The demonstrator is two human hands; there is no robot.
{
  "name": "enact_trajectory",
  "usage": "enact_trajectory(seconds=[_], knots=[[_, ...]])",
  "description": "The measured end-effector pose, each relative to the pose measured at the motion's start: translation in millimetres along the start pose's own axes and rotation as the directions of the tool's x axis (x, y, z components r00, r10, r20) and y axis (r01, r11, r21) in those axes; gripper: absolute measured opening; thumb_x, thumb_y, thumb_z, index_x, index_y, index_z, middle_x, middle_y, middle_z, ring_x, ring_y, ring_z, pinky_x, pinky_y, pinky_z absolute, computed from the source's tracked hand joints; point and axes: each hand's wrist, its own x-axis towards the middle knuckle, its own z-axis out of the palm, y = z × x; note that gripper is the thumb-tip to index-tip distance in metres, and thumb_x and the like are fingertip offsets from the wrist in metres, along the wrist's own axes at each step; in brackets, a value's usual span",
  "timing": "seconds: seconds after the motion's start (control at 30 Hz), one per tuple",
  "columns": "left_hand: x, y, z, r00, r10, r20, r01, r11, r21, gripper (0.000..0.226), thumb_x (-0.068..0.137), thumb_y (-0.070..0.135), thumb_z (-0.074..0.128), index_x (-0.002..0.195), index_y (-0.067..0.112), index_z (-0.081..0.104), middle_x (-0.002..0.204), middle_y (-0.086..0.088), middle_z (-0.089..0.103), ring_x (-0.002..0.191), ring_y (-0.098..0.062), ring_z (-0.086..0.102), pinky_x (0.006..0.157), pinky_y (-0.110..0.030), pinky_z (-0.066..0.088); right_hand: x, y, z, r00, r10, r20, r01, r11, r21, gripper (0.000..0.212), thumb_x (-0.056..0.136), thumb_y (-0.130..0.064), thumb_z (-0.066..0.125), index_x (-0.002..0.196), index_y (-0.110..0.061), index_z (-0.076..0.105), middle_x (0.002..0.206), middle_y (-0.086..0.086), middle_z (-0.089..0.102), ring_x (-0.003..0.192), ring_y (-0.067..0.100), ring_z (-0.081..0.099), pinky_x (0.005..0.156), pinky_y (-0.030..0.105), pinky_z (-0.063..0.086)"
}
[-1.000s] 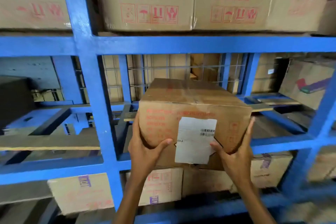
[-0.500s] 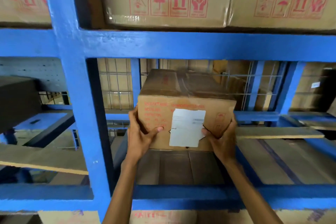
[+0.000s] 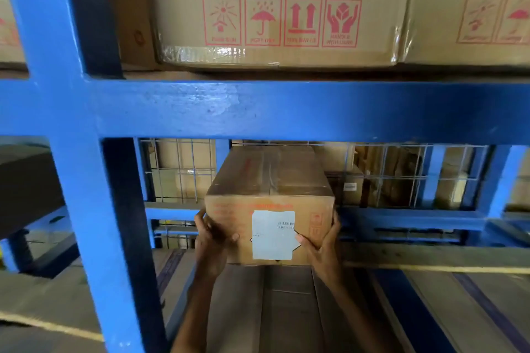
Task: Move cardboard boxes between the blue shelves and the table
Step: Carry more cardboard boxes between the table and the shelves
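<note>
Blue shelves [image 3: 286, 109] fill our view, wire mesh [image 3: 177, 169] backing the middle bay. Both our arms reach forward into that bay. Our left hand [image 3: 210, 241] and right hand [image 3: 321, 246] clamp the box [image 3: 269, 180] by its front corners, thumbs on its near face. It sits level at the boards [image 3: 286, 309], its long axis running away from us and its label [image 3: 272, 235] facing us.

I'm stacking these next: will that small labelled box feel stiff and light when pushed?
Probably stiff: the box shows square edges where the left hand and right hand grip its lower corners. Likely light: that grip steadies it. The taped top may be slippery.
</note>
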Motion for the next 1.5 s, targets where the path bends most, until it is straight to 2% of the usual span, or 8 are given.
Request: enact_trajectory(seconds=[0.1, 0.27, 0.43, 0.6, 0.77, 0.93, 1.23, 1.5], knots=[[19, -2, 7, 0.995, -0.095, -0.022, 0.095, 0.995, -0.025, 0.085, 0.063, 0.02, 0.087, 0.124, 0.04, 0.03, 0.106, 0.016, 0.06, 0.095, -0.019, 0.061, 0.059, -0.023, 0.043, 17, 1, 5, 1.0, -0.011, 0.024, 0.011, 1.0, -0.004, 0.105, 0.087, -0.015, 0.084, 0.161, -0.022, 0.01, 0.158, 0.004, 0.037, 0.136, 0.016, 0.043, 0.107, 0.037, 0.044], [29, 0, 9, 0.992, -0.123, 0.027, 0.125, 0.984, -0.125, 0.108, 0.052, 0.037, 0.081, 0.143, 0.016, 0.027, 0.121, 0.006, 0.056, 0.115, -0.029, 0.057, 0.087, -0.054, 0.055, 24, 6, 5, 0.999, -0.015, 0.042, 0.015, 1.0, -0.017, 0.105, 0.088, -0.02, 0.083, 0.157, -0.038, 0.005, 0.157, 0.002, 0.034, 0.136, 0.017, 0.042, 0.102, 0.031, 0.045], [10, 12, 20, 0.995, 0.019, -0.097, -0.007, 0.993, 0.12, 0.099, 0.079, 0.015, 0.084, 0.157, 0.015, 0.022, 0.151, -0.016, 0.044, 0.142, -0.038, 0.043, 0.107, -0.059, 0.048, 22, 9, 10, 0.991, -0.113, -0.072, 0.094, 0.968, -0.232, 0.119, 0.084, -0.036, 0.085, 0.166, -0.028, -0.001, 0.171, 0.007, 0.019, 0.152, 0.032, 0.032, 0.118, 0.054, 0.039], [-8, 16, 37, 0.949, 0.304, -0.081, -0.239, 0.865, 0.44, 0.098, 0.088, 0.05, 0.062, 0.165, 0.014, 0.013, 0.172, -0.012, -0.009, 0.159, -0.032, -0.014, 0.126, -0.053, 0.005, 17, -3, 20, 0.856, -0.51, -0.08, 0.31, 0.632, -0.711, 0.103, 0.093, -0.045, 0.067, 0.168, -0.019, 0.002, 0.174, 0.017, 0.001, 0.161, 0.037, 0.004, 0.129, 0.05, 0.014], [2, 7, 70, 0.914, 0.404, -0.018, -0.317, 0.743, 0.59, 0.071, 0.104, 0.041, 0.034, 0.165, 0.01, 0.013, 0.172, -0.017, -0.008, 0.159, -0.035, -0.006, 0.127, -0.053, 0.002, 21, 6, 39, 0.835, -0.549, -0.033, 0.319, 0.532, -0.784, 0.074, 0.103, -0.047, 0.039, 0.164, -0.009, 0.021, 0.172, 0.024, 0.01, 0.16, 0.04, 0.008, 0.129, 0.054, 0.006], [23, -26, 84, 0.887, 0.456, -0.073, -0.308, 0.702, 0.642, 0.064, 0.107, 0.045, 0.022, 0.165, 0.021, 0.008, 0.172, -0.016, 0.0, 0.159, -0.037, 0.003, 0.128, -0.053, 0.003, 35, 28, 49, 0.832, -0.554, 0.038, 0.337, 0.449, -0.827, 0.066, 0.109, -0.05, 0.015, 0.168, -0.022, 0.006, 0.172, 0.026, 0.003, 0.159, 0.045, 0.004, 0.129, 0.057, -0.003], [42, -51, 97, 0.863, 0.494, -0.109, -0.315, 0.693, 0.649, 0.067, 0.105, 0.047, 0.028, 0.165, 0.021, 0.014, 0.17, -0.02, 0.012, 0.157, -0.041, 0.012, 0.127, -0.054, 0.005, 52, 45, 56, 0.778, -0.628, -0.006, 0.357, 0.449, -0.819, 0.078, 0.1, -0.045, 0.04, 0.168, -0.026, 0.008, 0.172, 0.024, 0.005, 0.159, 0.045, 0.006, 0.128, 0.057, 0.001], [17, -16, 82, 0.91, 0.411, -0.049, -0.294, 0.726, 0.622, 0.068, 0.103, 0.04, 0.036, 0.163, 0.015, 0.016, 0.171, -0.021, 0.005, 0.158, -0.04, 0.006, 0.126, -0.058, 0.01, 30, 17, 35, 0.85, -0.519, 0.089, 0.377, 0.483, -0.79, 0.07, 0.104, -0.048, 0.038, 0.167, -0.027, 0.017, 0.172, 0.022, 0.008, 0.16, 0.043, 0.006, 0.129, 0.056, 0.007]])
